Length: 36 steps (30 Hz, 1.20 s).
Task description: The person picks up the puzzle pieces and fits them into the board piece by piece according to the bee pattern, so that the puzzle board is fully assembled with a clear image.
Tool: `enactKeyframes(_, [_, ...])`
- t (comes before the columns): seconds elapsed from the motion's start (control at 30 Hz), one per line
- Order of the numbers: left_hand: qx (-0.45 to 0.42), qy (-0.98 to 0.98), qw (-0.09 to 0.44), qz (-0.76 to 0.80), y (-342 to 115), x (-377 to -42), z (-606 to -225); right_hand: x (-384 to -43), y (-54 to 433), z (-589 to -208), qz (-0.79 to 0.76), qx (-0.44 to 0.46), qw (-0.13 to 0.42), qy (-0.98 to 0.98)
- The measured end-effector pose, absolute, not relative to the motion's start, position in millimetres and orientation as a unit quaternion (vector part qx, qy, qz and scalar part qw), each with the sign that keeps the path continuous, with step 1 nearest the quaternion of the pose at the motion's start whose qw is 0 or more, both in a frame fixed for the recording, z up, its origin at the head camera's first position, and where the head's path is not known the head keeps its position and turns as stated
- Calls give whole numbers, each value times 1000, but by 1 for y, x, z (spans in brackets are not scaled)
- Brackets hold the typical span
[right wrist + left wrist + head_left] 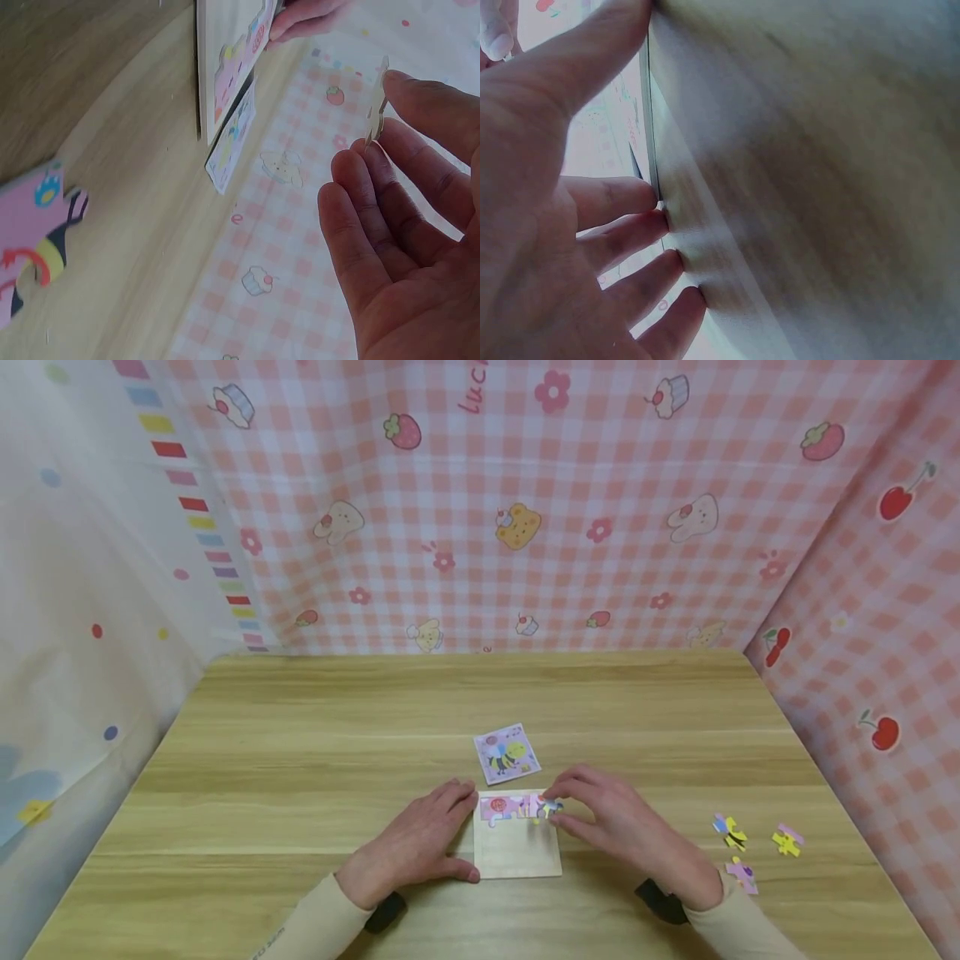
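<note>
Right hand [618, 814] pinches piece [377, 111], thumb and fingers parted only by it, over tray's [516, 853] far right corner; whether piece touches tray, cannot tell; left hand [420, 839] half spread at tray's left edge, gripping nothing; laid pieces [498, 807] along tray's far side; card [507, 753] just beyond; loose pieces [787, 841] right on table [300, 760].

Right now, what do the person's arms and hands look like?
Left hand and right hand: no gloves. Left sleeve and right sleeve: cream, ending near the wrists; dark lettering on the left one, too small to read. Black block at each wrist.
</note>
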State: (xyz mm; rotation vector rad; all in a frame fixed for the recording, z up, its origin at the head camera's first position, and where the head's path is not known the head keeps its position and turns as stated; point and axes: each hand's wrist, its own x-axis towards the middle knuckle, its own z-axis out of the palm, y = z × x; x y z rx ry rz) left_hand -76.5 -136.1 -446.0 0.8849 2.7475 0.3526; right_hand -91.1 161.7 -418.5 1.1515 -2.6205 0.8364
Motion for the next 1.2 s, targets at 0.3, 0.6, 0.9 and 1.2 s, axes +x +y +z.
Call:
enactKeyframes(0.3, [303, 938, 116, 122, -136, -76, -448, -90, 146, -428, 274, 400, 33, -874])
enactKeyframes(0.6, [305, 937, 117, 124, -137, -76, -448, -87, 133, -433, 270, 406, 11, -873])
enactKeyframes(0.9, [306, 937, 114, 125, -138, -75, -447, -87, 124, -435, 259, 409, -14, -875])
enactKeyframes(1.2, [309, 937, 111, 120, -138, -77, -448, -89, 114, -439, 240, 410, -41, -879])
